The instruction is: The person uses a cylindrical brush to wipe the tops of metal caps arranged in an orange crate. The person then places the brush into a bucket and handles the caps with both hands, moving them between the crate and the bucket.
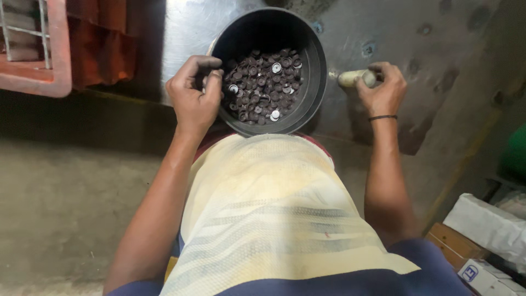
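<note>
Left hand at a tub of small discs, right hand clenched on a handle.

A black round tub (315,66) sits at twelve o'clock, resting against the person's lap, part-filled with small dark discs (263,87), a few pale-faced. The left hand (194,96) curls over the rim at nine o'clock, fingertips pinched as if on a disc, though what they grip is hidden. The right hand (383,87), at three o'clock, grasps a pale handle (350,78) on the metal worktop (186,27). The discs look hard, light and slippery, best pinched by the edges; the loaded tub is likely heavy, best gripped by its rim.
</note>
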`<control>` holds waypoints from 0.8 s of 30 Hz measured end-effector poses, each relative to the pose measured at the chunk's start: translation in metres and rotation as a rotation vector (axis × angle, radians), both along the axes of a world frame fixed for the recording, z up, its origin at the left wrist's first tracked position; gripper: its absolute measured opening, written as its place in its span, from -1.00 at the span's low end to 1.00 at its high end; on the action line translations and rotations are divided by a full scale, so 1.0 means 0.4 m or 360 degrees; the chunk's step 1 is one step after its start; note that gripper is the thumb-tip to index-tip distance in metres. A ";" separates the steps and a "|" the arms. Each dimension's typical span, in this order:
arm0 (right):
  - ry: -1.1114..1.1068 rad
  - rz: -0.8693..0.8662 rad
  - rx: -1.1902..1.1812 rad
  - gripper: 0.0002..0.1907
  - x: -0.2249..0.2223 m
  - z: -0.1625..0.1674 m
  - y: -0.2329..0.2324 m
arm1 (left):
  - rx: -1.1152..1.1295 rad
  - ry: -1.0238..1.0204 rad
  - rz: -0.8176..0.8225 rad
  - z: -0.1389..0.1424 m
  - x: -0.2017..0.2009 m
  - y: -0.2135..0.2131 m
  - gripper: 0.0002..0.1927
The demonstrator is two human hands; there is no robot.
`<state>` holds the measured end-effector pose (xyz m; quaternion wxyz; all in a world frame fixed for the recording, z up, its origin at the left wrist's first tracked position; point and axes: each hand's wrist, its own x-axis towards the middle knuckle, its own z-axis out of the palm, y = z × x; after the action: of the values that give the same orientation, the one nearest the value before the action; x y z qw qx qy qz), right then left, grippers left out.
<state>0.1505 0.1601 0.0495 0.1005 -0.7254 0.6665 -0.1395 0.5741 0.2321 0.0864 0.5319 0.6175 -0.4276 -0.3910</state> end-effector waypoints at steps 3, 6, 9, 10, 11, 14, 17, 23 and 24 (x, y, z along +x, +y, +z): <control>0.0030 0.0022 0.0045 -0.54 0.001 0.005 0.017 | 0.0013 0.0015 -0.0001 0.003 0.000 -0.003 -0.89; 0.0086 0.0000 0.0198 -0.40 0.021 0.028 0.018 | 0.0047 0.0104 -0.0014 0.005 -0.001 -0.005 -0.88; 0.0174 0.0066 0.0223 -0.36 0.058 0.077 0.013 | 0.0038 0.0095 -0.0016 -0.002 -0.001 -0.003 -0.88; 0.0193 0.0123 0.0177 -0.37 0.073 0.101 0.006 | 0.0031 0.0075 -0.0011 -0.007 -0.001 -0.002 -0.88; 0.0207 0.0185 0.0127 -0.38 0.094 0.124 -0.001 | 0.0021 0.0051 -0.0002 -0.014 0.000 0.000 -0.88; -0.0058 0.0123 0.0123 -0.63 0.167 0.203 -0.011 | 0.0124 0.0080 0.0022 -0.035 0.002 0.006 -0.92; -0.0421 0.0164 0.0487 -0.76 0.289 0.230 0.024 | 0.0037 -0.0170 0.0048 -0.045 0.003 0.006 -0.87; 0.0427 0.0686 0.0598 -0.29 0.550 0.050 -0.057 | -0.0024 -0.0185 0.0145 -0.015 0.002 -0.026 -0.85; 0.0611 0.0639 0.0759 -0.39 0.571 0.011 -0.079 | -0.0060 -0.0154 0.0139 -0.009 0.000 -0.031 -0.86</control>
<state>0.3791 0.1287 0.0540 0.1654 -0.8109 0.5313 0.1811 0.5741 0.2198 0.0827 0.5388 0.6436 -0.4327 -0.3290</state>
